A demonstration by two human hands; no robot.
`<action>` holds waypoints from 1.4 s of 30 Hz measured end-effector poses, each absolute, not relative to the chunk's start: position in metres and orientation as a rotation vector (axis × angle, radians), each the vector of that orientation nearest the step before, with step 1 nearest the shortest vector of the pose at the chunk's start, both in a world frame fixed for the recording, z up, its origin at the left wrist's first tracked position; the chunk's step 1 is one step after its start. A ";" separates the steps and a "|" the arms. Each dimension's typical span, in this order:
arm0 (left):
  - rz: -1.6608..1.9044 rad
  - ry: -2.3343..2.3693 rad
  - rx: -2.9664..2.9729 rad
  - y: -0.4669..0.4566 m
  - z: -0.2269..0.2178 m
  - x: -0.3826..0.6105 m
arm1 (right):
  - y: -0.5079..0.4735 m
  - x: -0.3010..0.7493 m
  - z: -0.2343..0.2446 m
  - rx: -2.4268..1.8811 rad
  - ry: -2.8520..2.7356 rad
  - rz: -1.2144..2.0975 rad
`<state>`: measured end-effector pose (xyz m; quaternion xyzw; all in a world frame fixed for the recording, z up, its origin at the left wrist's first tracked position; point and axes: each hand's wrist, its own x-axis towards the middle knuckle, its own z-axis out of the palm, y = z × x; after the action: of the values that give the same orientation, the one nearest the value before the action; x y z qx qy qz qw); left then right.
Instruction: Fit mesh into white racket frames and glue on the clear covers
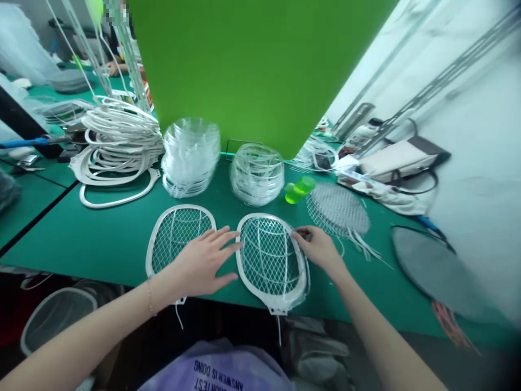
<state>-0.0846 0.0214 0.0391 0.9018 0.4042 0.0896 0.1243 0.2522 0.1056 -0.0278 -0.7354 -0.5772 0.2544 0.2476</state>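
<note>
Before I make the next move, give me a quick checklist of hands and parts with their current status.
1. Right hand at the right-hand mesh frame: ok, fingertips at its right rim; grip firmness cannot tell.
2. Left hand fully on that frame: not ok, fingers are spread, with only the fingertips at its left rim.
3. Clear edge lined up with the white rim: not ok, it shows past the rim's lower right.
4. Left-hand mesh frame fully visible: not ok, the left hand and forearm cover part of it.
5. Green tape apart from both frames: ok, it lies behind them.
</note>
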 end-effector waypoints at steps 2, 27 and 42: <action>0.225 1.243 2.556 0.035 0.029 -0.060 | 0.106 0.253 -0.029 -1.981 -1.543 0.764; 0.369 1.660 2.073 0.103 -0.010 0.000 | 0.042 0.291 0.039 -1.561 -0.800 0.330; 0.170 1.269 2.393 0.039 -0.009 -0.020 | 0.049 0.285 0.027 -1.418 -0.845 0.050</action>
<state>-0.0200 0.0392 -0.0095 0.8616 0.4569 0.0613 0.2123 0.2852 0.0488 0.0269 -0.6310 -0.3760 0.0224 0.6782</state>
